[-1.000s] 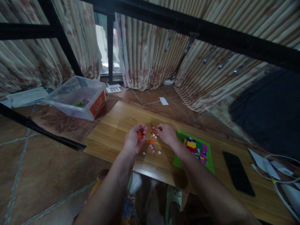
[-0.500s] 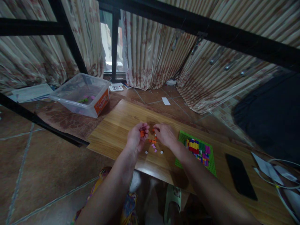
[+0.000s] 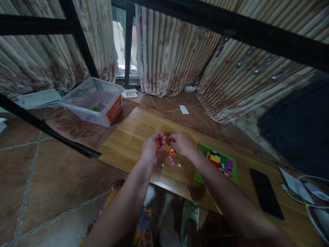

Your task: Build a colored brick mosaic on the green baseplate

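My left hand (image 3: 150, 148) is cupped palm up over the table, its fingers curled around several small orange toy bricks (image 3: 158, 144). Just to its right, my right hand (image 3: 181, 144) has its fingertips pinched together; what is between them is too small to make out. Below the fingertips lie loose orange bricks (image 3: 170, 153). Pink bricks (image 3: 171, 159) and a few white ones (image 3: 179, 165) are scattered nearer to me. A green baseplate (image 3: 204, 146) to the right of my right hand carries a build of colourful bricks (image 3: 215, 157), partly hidden by my forearm.
The wooden table (image 3: 133, 128) runs across in front of me. A black phone (image 3: 266, 193) and white cables (image 3: 293, 190) lie at its right end. On the floor to the left stands a clear plastic bin (image 3: 89, 96) with some bricks inside. A dark metal bar (image 3: 46, 128) crosses at left.
My right fingers have curled in closer above the loose bricks, and the orange piece seen at their tips no longer shows clearly. My left hand stays cupped. The whole view has shifted slightly.
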Tool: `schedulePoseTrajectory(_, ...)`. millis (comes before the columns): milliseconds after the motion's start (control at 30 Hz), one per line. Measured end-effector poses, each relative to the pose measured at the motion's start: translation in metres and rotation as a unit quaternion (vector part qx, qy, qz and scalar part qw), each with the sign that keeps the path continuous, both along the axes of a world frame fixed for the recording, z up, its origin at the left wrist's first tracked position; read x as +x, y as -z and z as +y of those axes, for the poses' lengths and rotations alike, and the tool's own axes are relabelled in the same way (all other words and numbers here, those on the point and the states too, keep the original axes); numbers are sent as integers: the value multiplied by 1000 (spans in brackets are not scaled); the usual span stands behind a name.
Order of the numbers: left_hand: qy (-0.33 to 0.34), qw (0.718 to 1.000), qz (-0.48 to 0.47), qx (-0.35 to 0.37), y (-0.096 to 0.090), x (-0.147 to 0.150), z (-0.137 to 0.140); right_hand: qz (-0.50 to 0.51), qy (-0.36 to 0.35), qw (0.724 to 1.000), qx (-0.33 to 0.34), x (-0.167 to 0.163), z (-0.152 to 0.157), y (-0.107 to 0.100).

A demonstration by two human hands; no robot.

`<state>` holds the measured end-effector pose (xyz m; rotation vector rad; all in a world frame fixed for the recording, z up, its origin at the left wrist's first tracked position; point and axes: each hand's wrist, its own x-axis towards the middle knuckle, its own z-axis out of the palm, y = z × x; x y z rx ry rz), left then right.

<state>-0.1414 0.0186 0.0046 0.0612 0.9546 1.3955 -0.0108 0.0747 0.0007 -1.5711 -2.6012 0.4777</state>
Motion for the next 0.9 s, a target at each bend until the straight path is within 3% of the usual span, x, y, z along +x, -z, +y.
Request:
schedulePoseTrajectory(133, 0, 1000, 0, -14, 1, 0, 0, 119, 44, 991, -48, 11, 5, 6)
schedulePoseTrajectory(267, -3, 999, -16, -29, 4, 6, 0, 283, 100, 948, -105, 12, -2, 0)
schedulePoseTrajectory(333, 7, 999, -34, -33, 5, 10, 0, 344, 76, 924, -148, 9, -9, -12)
schedulePoseTrajectory(400, 15, 998, -61, -29, 4, 14, 0, 361, 45, 920, -145, 8, -15, -23)
schedulePoseTrajectory(533, 12, 995, -93, -16, 1, 11, -1, 225, 59, 972, -23, 16, -17, -28)
schedulePoseTrajectory(600, 6, 996, -92, -13, -2, 5, -1, 122, 12, 992, 5, 23, -18, -22)
schedulePoseTrajectory(700, -10, 997, -80, -7, -4, -4, -1, 19, -60, 998, 13, 27, -21, -10)
schedulePoseTrajectory(900, -16, 999, -45, -10, -3, -7, -2, -33, -90, 995, 18, 23, -18, -1)
